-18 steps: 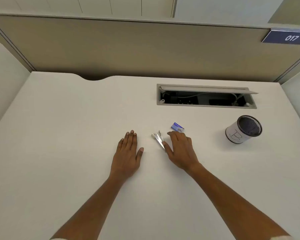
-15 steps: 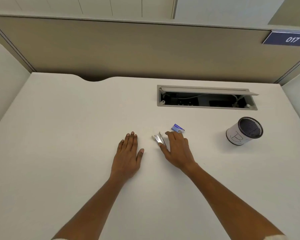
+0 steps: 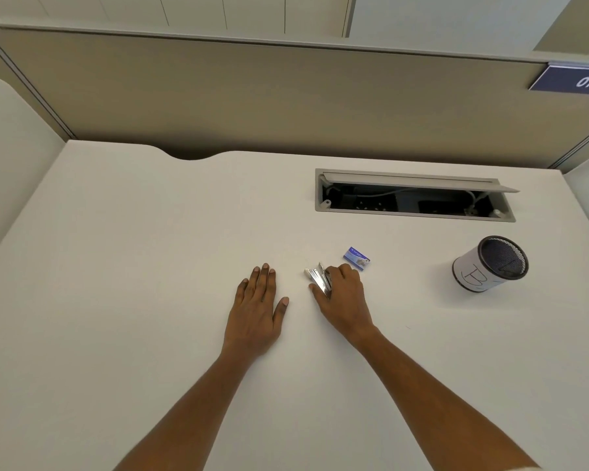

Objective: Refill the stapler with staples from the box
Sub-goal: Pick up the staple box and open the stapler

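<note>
Two bare forearms reach in from the near edge across a white worktop (image 3: 116,266). The left hand (image 3: 257,309) lies flat and palm down near the middle of the worktop, fingers straight and close together, thumb spread to the right; it grasps nothing and touches no object. Just to its right, with a small gap between, the right hand (image 3: 346,299) curls over a silver metal stapler (image 3: 317,278), fingers bent across its right side and thumb under its near end, so it is grasping the stapler. The stapler's two arms are spread in a narrow V, its far tips pointing away and to the left; whether it rests on the worktop or is lifted clear cannot be told.

Just beyond the right hand's knuckles, slightly to the right, a small blue staple box (image 3: 356,258) lies flat on the worktop, apart from the fingers. Further right stands a black mesh pen cup (image 3: 490,265) wrapped in a white label with handwriting. Beyond these, a cable tray (image 3: 412,197) is recessed in the worktop with its grey lid raised, cables visible inside. At the far edge rises a beige partition (image 3: 286,100) carrying a blue sign (image 3: 573,81) that reads 017.
</note>
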The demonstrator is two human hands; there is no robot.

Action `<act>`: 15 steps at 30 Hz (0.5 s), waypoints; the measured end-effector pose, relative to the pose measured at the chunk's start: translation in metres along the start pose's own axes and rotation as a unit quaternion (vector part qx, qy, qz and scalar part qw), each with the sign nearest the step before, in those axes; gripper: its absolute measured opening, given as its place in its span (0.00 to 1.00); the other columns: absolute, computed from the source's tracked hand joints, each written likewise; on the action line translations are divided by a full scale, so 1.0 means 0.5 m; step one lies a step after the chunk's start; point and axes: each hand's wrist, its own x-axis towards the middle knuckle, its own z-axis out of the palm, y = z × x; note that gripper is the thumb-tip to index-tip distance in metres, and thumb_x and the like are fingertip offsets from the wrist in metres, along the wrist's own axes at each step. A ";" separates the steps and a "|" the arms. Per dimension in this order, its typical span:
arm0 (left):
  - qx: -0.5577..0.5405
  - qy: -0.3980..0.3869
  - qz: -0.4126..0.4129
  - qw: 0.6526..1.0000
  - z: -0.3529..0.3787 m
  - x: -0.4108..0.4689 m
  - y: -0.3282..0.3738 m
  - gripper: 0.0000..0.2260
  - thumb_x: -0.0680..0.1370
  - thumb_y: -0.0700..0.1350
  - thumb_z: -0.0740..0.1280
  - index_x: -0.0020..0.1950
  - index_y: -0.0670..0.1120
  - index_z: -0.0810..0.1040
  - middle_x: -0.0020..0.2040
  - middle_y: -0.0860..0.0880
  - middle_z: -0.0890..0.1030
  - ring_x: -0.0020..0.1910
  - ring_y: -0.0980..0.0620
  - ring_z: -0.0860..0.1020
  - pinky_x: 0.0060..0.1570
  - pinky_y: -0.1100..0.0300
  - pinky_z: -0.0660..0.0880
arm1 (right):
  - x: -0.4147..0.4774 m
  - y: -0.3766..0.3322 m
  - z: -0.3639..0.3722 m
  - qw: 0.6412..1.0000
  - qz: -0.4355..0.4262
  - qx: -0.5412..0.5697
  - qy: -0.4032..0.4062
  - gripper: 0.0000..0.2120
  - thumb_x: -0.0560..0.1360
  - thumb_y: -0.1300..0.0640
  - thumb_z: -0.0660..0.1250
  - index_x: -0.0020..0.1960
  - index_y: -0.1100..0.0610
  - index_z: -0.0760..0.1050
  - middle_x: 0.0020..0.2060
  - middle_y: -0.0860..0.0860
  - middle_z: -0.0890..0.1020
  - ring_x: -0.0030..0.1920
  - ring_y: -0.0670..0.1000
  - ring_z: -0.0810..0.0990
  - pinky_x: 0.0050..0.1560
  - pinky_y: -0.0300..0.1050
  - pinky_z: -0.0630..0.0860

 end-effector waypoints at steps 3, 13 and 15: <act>-0.001 0.007 0.002 1.000 0.001 0.000 0.000 0.30 0.85 0.57 0.49 0.82 0.40 0.58 0.82 0.42 0.59 0.82 0.44 0.57 0.79 0.45 0.57 | -0.002 0.000 0.003 1.000 0.000 0.007 0.002 0.15 0.79 0.50 0.68 0.57 0.61 0.77 0.49 0.56 0.77 0.48 0.57 0.75 0.49 0.54 0.75; -0.001 0.018 0.005 1.000 0.006 0.000 -0.003 0.31 0.84 0.57 0.48 0.82 0.40 0.59 0.82 0.42 0.60 0.82 0.44 0.57 0.79 0.45 0.58 | -0.008 0.003 0.011 0.999 0.001 0.040 0.013 0.10 0.80 0.54 0.68 0.55 0.61 0.78 0.47 0.55 0.76 0.46 0.54 0.73 0.44 0.44 0.69; 0.001 0.020 0.005 1.000 0.008 0.001 -0.005 0.31 0.84 0.57 0.47 0.82 0.40 0.58 0.82 0.42 0.59 0.82 0.44 0.57 0.79 0.45 0.58 | -0.011 0.005 0.011 0.999 -0.003 0.048 0.019 0.08 0.80 0.55 0.68 0.52 0.61 0.78 0.44 0.53 0.74 0.45 0.54 0.72 0.43 0.43 0.65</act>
